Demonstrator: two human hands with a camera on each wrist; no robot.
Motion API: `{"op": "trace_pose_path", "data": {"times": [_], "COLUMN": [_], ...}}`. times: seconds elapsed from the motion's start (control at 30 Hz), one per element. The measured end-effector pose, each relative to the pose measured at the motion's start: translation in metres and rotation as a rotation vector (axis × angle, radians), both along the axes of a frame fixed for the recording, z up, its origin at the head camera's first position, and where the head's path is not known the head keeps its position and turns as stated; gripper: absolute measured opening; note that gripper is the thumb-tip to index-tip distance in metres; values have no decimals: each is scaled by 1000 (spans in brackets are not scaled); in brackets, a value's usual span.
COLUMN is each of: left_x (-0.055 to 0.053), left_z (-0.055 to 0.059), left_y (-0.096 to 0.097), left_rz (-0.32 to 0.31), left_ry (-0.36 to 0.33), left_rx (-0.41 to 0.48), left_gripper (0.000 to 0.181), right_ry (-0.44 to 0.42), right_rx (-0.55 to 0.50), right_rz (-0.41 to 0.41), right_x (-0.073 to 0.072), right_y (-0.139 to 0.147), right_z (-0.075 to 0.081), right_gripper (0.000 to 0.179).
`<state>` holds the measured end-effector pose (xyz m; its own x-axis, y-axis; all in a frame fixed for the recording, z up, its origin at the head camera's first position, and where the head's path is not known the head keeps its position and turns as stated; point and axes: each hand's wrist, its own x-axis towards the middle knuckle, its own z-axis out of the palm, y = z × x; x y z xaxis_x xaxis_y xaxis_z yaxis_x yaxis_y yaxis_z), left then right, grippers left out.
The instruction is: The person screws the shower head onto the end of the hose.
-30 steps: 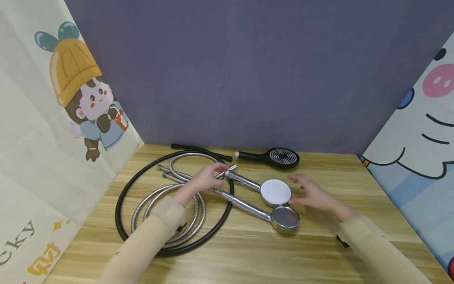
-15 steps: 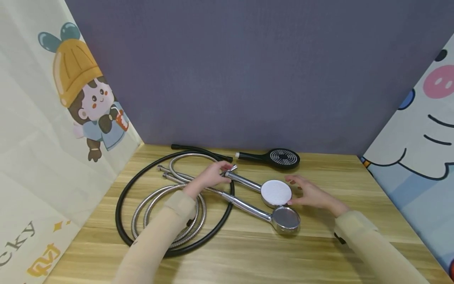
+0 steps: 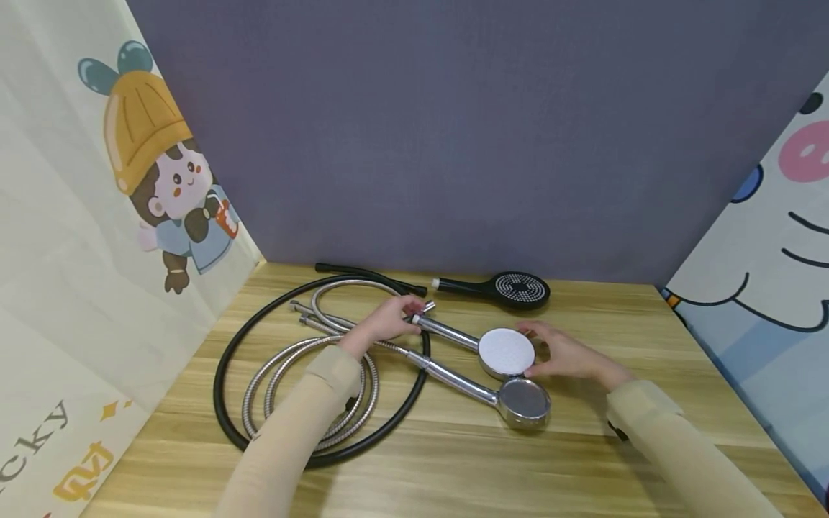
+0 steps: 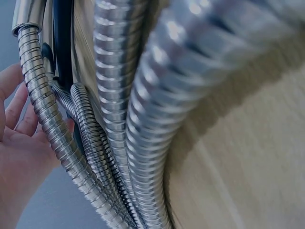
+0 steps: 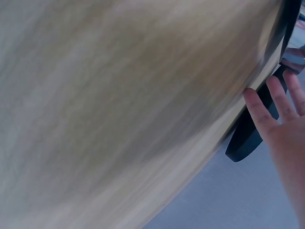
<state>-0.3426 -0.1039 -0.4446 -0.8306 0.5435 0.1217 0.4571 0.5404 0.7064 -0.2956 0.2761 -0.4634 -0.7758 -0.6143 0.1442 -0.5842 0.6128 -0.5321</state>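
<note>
A chrome hand shower [image 3: 507, 351] with a white face lies on the wooden table between my hands. My left hand [image 3: 386, 319] is at its handle end, thumb and fingers on either side. In the left wrist view the fingers of that hand [image 4: 26, 162] are partly hidden behind a ribbed metal shower hose [image 4: 52, 114]. At the rim of the white face my right hand [image 3: 570, 354] has its thumb and forefinger spread. Nearer me lies a second chrome hand shower [image 3: 524, 399], joined to a metal hose. The right wrist view shows extended fingers [image 5: 259, 112].
Coiled metal hoses [image 3: 255, 388] lie at left inside a larger loop of black hose [image 3: 219, 385]. A black hand shower [image 3: 518, 289] lies at the back, close to the grey panel [image 3: 453, 144]. Printed cloths [image 3: 52, 252] flank both sides of the table [image 3: 453, 475].
My left hand has moved right, to the handle end of the white-faced hand shower. My right hand has come slightly left to its rim. The hand showers and hoses lie as before.
</note>
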Motion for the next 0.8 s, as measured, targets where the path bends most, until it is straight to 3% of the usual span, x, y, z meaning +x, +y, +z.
{"op": "trace_pose_path", "data": {"times": [0.37,0.53,0.8], "left_x": [2,4,2], "left_z": [-1,0,-2], "left_y": [0,-2,-4], "left_rz": [-19,-26,-39], "left_ry": [-33,-32,-11], "left_rx": [-7,-22,-71], "left_gripper": [37,33,28], "right_ry": [-7,39,25], "right_rx": [-5,37,97], "right_rz": [13,21,-25], "right_x": [-2,-3,-5], "right_y": [2,-1,-4], "right_z": [4,4,3], "right_gripper": [90,92,97]}}
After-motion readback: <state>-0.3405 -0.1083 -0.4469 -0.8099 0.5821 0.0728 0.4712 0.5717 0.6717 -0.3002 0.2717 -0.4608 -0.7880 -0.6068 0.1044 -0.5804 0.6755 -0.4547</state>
